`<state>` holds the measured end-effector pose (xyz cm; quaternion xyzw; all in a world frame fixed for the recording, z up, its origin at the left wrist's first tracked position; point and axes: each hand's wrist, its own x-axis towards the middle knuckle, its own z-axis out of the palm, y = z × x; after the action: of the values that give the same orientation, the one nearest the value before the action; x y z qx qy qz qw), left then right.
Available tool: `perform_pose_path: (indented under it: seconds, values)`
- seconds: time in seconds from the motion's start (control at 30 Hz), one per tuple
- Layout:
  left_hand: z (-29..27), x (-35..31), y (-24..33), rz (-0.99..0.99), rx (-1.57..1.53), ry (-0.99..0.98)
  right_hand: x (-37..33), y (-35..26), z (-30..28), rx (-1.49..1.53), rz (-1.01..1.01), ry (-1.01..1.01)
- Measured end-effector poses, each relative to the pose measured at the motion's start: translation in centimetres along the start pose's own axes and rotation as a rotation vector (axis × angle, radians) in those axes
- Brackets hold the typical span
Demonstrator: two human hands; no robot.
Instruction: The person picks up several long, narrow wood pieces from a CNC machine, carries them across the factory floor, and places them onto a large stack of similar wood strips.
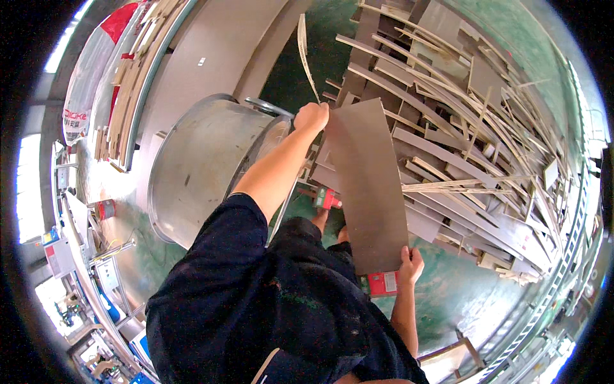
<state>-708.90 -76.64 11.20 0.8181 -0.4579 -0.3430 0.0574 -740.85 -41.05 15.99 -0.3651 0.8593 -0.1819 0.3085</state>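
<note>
A flat, brown-grey rectangular board (369, 185) is held at a slant in front of my body. My left hand (311, 117) is closed at its far left corner. Down at the near right corner, my right hand (411, 264) grips the edge, thumb on the upper face. A thin pale wooden strip (303, 48) rises from beside my left fist; whether that hand also holds it, I cannot tell. Part of the floor and my legs are hidden behind the board.
Offcut boards and strips lie in a large jumbled pile (448, 128) on the right. A big metal drum (198, 166) stands close on my left, before large flat panels (217, 51). Red-and-green objects (384, 283) sit near my feet. Machinery (70, 256) lines the far left.
</note>
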Motion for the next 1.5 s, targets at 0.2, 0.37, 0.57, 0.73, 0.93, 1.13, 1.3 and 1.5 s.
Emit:
perform_pose_path:
  seconds: [0.2, 0.37, 0.57, 0.73, 0.93, 1.13, 1.3, 1.5]
  values:
    - [-2.3, -0.7, 1.3, 0.135, 0.102, 0.056, -1.7, -0.3, -1.0, 0.076, -0.081, 0.091]
    - [-3.3, -1.1, 2.7, 0.209, 0.105, -0.023, -2.6, 0.0, -1.7, 0.1, -0.034, 0.116]
    - [-0.7, 1.2, 2.5, 0.201, -0.056, -0.029, -2.9, 1.8, -1.8, 0.2, -0.058, 0.131]
    - [-0.2, 0.6, 3.3, 0.23, -0.079, -0.017, -3.2, 2.1, -2.1, 0.203, -0.012, 0.117]
    - [0.7, 1.1, 4.4, 0.024, -0.293, 0.001, -2.5, 4.0, -1.7, 0.365, 0.046, 0.062]
    - [-1.2, 1.7, 5.4, 0.045, -0.295, -0.188, -2.9, 3.4, -2.3, 0.29, -0.018, 0.128]
    - [-2.9, 0.6, 6.2, 0.088, -0.391, -0.273, -3.6, 1.8, -3.3, 0.271, -0.019, 0.163]
    - [-4.8, -2.4, 8.7, 0.23, -0.188, -0.198, -3.4, 2.2, -3.5, 0.249, -0.073, 0.19]
